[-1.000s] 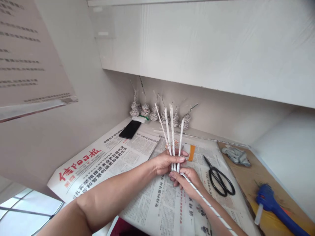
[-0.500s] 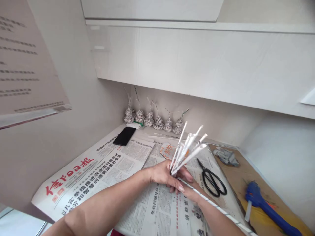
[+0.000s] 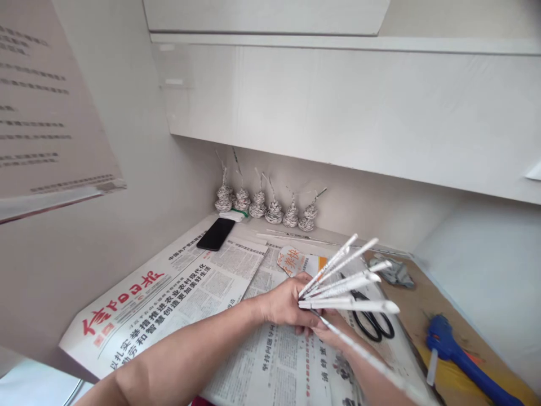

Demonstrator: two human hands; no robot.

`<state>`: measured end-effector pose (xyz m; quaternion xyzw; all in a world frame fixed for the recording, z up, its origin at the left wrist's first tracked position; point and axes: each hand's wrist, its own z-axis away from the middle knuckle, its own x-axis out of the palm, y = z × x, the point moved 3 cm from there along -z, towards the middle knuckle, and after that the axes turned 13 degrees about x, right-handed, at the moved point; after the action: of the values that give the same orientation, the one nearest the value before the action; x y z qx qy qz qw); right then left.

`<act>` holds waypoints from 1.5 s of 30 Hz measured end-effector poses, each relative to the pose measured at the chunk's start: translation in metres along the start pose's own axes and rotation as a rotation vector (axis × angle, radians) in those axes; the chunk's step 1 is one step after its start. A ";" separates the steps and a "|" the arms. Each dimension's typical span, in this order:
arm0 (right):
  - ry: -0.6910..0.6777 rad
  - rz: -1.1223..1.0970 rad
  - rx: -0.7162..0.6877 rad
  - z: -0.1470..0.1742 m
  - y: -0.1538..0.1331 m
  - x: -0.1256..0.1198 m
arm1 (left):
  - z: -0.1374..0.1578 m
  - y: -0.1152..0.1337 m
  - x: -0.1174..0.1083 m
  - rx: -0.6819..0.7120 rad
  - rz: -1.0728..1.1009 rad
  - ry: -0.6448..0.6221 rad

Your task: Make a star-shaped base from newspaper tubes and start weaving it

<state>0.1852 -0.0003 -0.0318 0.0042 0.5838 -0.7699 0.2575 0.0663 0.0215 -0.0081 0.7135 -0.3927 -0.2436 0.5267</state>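
A bundle of rolled newspaper tubes (image 3: 344, 285) fans out toward the right, gathered at its base between my hands. My left hand (image 3: 287, 301) is closed round that base, thumb pressed near where the tubes meet. Behind and below it, my right hand (image 3: 332, 324) is partly covered by the tubes and my left hand; its visible fingers curl under the same base. One long paper tube (image 3: 359, 351) runs from the base down to the right, over my right forearm, blurred at its lower end. Black-handled scissors (image 3: 374, 324) lie just beyond, partly hidden by the tubes.
Newspaper (image 3: 169, 304) covers the table. Small woven paper gourds (image 3: 274, 211) line the back wall, near a black phone (image 3: 216, 234). At right, a blue glue gun (image 3: 456, 355) and a grey cloth (image 3: 393, 270) lie on cardboard. A cabinet (image 3: 316, 101) overhangs the back.
The bundle has tilted from nearly upright over to the right, turned by my hands, and its tubes now cover part of the scissors. The long tube's lower end is now blurred.
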 end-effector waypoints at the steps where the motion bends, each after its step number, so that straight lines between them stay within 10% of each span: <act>1: 0.004 -0.010 0.009 -0.002 0.002 0.001 | 0.000 0.001 0.000 -0.004 0.024 0.021; 12: 0.006 -0.076 0.115 -0.012 0.007 0.003 | -0.008 -0.003 -0.018 0.153 0.363 0.614; 45: 0.003 -0.223 0.062 -0.007 -0.003 0.007 | -0.010 0.003 -0.039 0.022 0.439 0.876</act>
<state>0.1758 0.0035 -0.0338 -0.0514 0.5571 -0.8115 0.1690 0.0505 0.0585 -0.0044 0.6546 -0.2779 0.2004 0.6739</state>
